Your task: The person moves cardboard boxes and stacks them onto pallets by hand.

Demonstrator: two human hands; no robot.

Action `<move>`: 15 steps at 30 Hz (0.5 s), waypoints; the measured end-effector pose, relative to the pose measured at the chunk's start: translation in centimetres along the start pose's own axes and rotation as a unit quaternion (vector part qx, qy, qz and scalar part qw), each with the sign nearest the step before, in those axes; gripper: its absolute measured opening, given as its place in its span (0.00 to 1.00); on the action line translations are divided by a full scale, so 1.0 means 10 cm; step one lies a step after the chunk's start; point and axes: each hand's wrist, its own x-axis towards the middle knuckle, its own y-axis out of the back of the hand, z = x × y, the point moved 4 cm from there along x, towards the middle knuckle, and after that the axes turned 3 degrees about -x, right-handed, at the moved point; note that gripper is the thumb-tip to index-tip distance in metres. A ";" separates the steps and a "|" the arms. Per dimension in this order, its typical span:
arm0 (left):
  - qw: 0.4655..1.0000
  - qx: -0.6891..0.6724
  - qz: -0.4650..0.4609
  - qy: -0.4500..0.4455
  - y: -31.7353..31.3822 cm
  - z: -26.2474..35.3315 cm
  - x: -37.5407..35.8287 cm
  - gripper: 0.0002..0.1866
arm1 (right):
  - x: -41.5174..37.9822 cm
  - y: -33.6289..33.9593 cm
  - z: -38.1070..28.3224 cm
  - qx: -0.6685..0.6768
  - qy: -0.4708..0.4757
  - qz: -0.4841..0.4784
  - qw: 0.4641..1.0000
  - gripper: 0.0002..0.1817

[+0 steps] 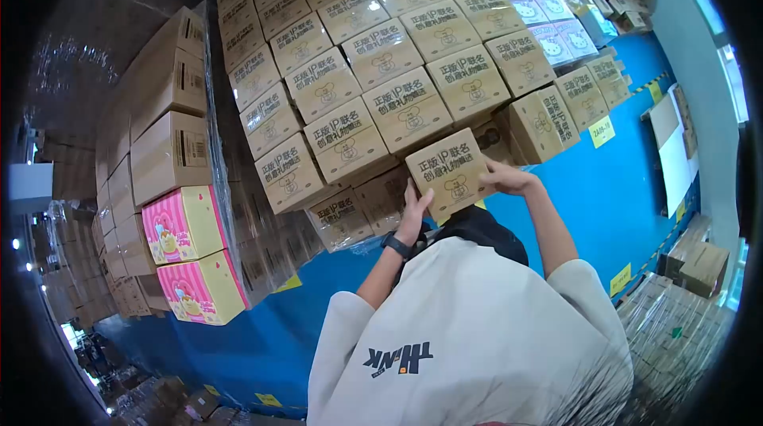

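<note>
Neither of my hands shows in the head view. A person in a white T-shirt (pixel 469 346) and a dark cap (pixel 481 229) stands right in front of me, back turned. Both of that person's hands hold a brown printed carton (pixel 451 172): one hand (pixel 415 207) grips its left side, the other hand (pixel 509 178) its right edge. A black watch (pixel 395 245) sits on the left wrist. The carton is at the edge of a large stack of like cartons (pixel 373 68).
Pink and yellow cartons (pixel 191 251) and plain brown cartons (pixel 167 108) stand stacked at the left under plastic wrap. White cartoon-print boxes (pixel 548 21) lie beyond the stack. The blue floor (pixel 612 203) carries yellow labels (pixel 602 132). More cartons (pixel 699 263) sit at the right.
</note>
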 end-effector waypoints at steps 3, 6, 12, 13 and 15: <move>0.988 -0.102 0.105 0.049 0.21 0.01 -0.09 0.44 | -0.14 0.07 -0.05 -0.020 -0.015 0.038 0.999 0.50; 0.956 -0.148 0.224 0.122 0.34 0.02 -0.16 0.45 | 0.07 0.22 0.22 0.060 0.021 0.092 0.994 0.45; 0.995 -0.101 0.018 0.007 -0.07 0.08 -0.03 0.36 | 0.06 -0.29 -0.02 0.012 0.119 0.062 0.991 0.41; 0.995 -0.104 0.001 0.008 -0.04 0.14 -0.08 0.35 | 0.04 -0.35 -0.09 0.000 0.113 0.051 0.992 0.43; 0.993 -0.116 0.003 0.018 0.00 0.31 -0.26 0.32 | 0.01 -0.58 -0.32 -0.069 0.092 0.019 0.993 0.47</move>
